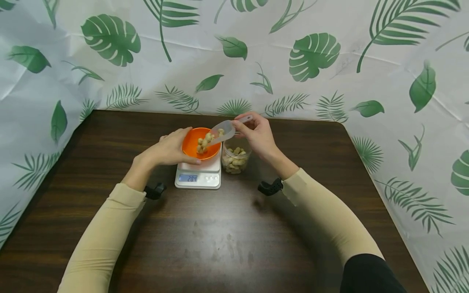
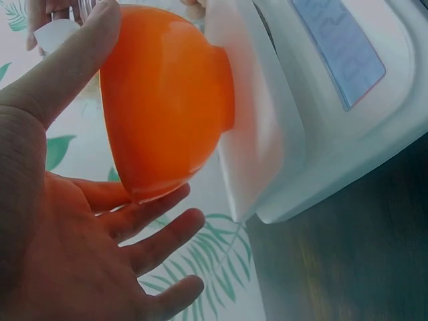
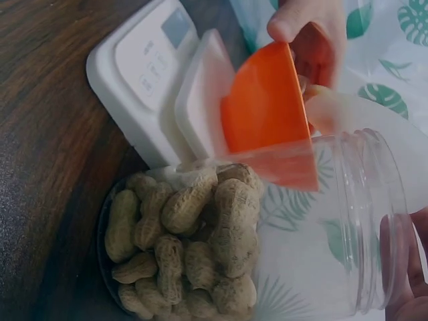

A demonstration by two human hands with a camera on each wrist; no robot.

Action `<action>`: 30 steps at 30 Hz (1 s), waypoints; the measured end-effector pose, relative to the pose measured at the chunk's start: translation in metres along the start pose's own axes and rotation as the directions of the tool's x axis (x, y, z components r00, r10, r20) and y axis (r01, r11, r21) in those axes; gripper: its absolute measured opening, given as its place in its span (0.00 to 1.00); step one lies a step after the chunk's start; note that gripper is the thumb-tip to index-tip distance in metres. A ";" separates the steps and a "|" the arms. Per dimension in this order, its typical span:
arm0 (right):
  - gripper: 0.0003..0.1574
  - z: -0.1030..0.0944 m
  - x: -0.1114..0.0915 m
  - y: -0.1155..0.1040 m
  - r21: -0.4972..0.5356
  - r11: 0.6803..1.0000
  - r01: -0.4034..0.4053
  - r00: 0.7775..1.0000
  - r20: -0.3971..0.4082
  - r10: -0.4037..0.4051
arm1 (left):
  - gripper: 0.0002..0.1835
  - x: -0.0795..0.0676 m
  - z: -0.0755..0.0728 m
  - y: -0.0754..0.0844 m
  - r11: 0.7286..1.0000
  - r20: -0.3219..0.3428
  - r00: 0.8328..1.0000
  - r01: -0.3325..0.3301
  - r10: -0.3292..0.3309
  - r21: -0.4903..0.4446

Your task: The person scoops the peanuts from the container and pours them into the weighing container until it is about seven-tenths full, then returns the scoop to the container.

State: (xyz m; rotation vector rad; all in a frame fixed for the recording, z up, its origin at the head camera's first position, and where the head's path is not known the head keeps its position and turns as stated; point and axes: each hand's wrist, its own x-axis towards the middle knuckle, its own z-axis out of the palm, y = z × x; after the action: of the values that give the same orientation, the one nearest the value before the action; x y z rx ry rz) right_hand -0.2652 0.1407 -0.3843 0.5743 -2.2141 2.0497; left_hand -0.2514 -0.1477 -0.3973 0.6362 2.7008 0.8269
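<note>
An orange bowl with peanuts in it sits on the platform of a white kitchen scale. My left hand holds the bowl by its rim, thumb on the near side and fingers on the far side. In the left wrist view, the bowl stands between thumb and spread fingers. My right hand pinches the handle of a translucent scoop. The scoop tilts down over the bowl, peanuts at its mouth. Below the right hand, a clear jar holds unshelled peanuts.
The jar stands right beside the scale on a dark wooden table. Lit digits show on the scale's display. A white leaf-patterned sheet hangs behind the table's far edge. Black straps sit at both wrists.
</note>
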 end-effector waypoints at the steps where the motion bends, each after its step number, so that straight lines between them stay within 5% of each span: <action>1: 0.14 0.000 0.000 0.000 -0.008 1.000 0.006 1.000 0.005 -0.006 | 0.61 0.000 0.000 0.000 1.000 -0.001 1.000 -0.001 0.001 0.001; 15: 0.14 -0.004 0.000 -0.003 -0.042 0.999 0.008 0.999 0.046 -0.006 | 0.60 0.000 0.001 -0.003 1.000 -0.013 1.000 -0.013 0.014 0.002; 30: 0.10 -0.020 -0.003 -0.020 -0.091 0.990 0.106 0.989 0.110 -0.096 | 0.60 0.001 0.001 -0.004 1.000 -0.001 1.000 -0.022 0.022 -0.004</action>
State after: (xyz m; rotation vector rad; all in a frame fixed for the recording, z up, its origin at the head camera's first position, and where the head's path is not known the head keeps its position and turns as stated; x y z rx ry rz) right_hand -0.2597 0.1604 -0.3638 0.7855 -2.2748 1.8931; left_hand -0.2536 -0.1496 -0.4002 0.6660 2.6968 0.8384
